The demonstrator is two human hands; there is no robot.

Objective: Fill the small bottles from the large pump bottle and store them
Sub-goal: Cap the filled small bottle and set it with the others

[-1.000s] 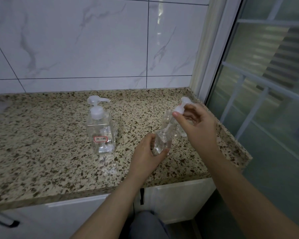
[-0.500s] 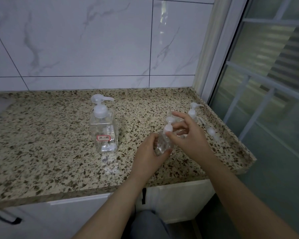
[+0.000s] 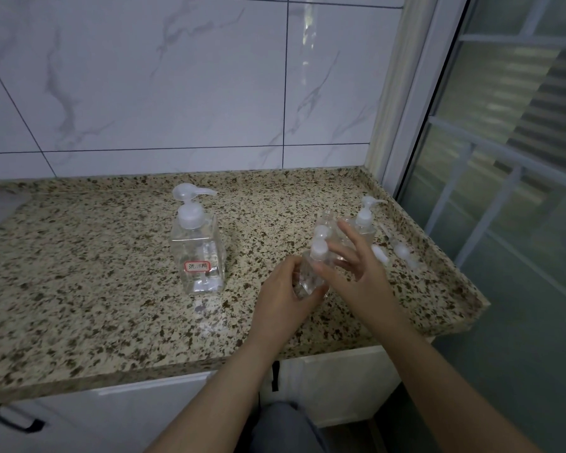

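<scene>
Speckled granite worktop [image 3: 79,305] fills mid-frame; the large pump bottle [image 3: 198,253] stands upright left of centre. Left hand [image 3: 283,299] grips a small clear bottle [image 3: 309,276] at centre, fingers curled round it; right hand [image 3: 356,276] touches its pump cap [image 3: 319,248], fingers spread loose

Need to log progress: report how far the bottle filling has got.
Done: one small pump bottle stands capped near the right edge.

In hand: the left hand grips a small bottle; the right hand is at its white cap.

Left: an open-necked bottle behind, loose pump heads on the counter, and storing. Fill levels are unclear.
</scene>
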